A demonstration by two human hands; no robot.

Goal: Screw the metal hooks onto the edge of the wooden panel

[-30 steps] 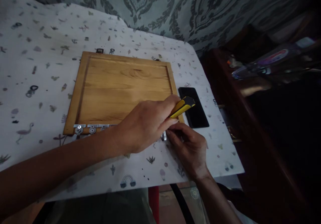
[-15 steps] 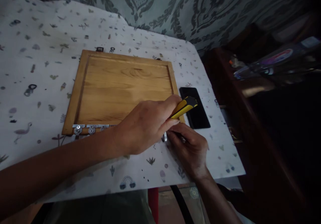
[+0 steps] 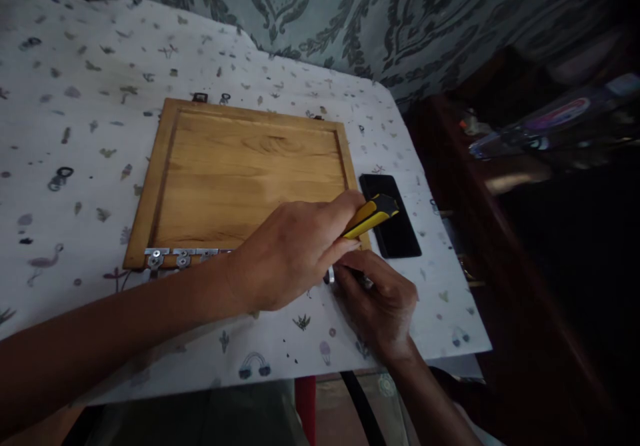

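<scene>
My left hand (image 3: 290,256) closed around a yellow tool (image 3: 373,214) at the near right corner of the wooden board (image 3: 240,173), my right hand (image 3: 383,296) pinching a metal clip (image 3: 329,275) just beside it on the surface (image 3: 75,99), phone (image 3: 390,216) alongside

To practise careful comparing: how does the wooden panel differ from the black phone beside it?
The wooden panel is light brown and far larger; the phone is black and narrow. The wooden panel has a raised border and metal brackets along its near edge; the phone is plain. The left hand, gripping a yellow tool, covers the wooden panel's near right corner; no hand touches the phone. Both lie flat on the tablecloth.
</scene>
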